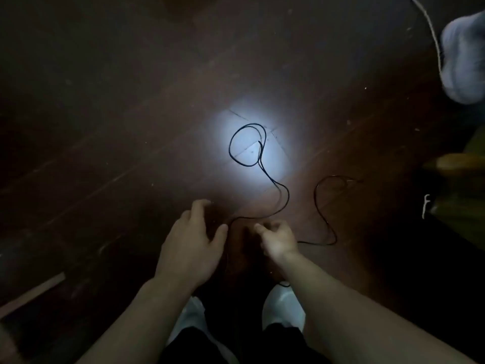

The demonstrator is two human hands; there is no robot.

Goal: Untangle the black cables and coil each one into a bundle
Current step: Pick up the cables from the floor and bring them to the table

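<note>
Thin black cables [287, 195] lie on a dark wooden floor [131, 101]. They form a loop [231, 143] inside a bright spot of light, then run down in two strands towards my hands. Another stretch [319, 206] curves off to the right and comes back to my right hand [278, 239]. That hand is low over the floor, its fingers curled where the cable reaches it; the dim, blurred view hides any grip. My left hand [193, 243] hovers beside it with fingers spread and loosely bent, holding nothing, its thumb close to the cable.
My two white shoes [284, 308] show below my forearms. A pale grey bundle [464, 59] and a light cord [433, 32] lie at the top right. A yellowish object [456, 164] sits at the right edge, a pale strip [31, 295] at the lower left.
</note>
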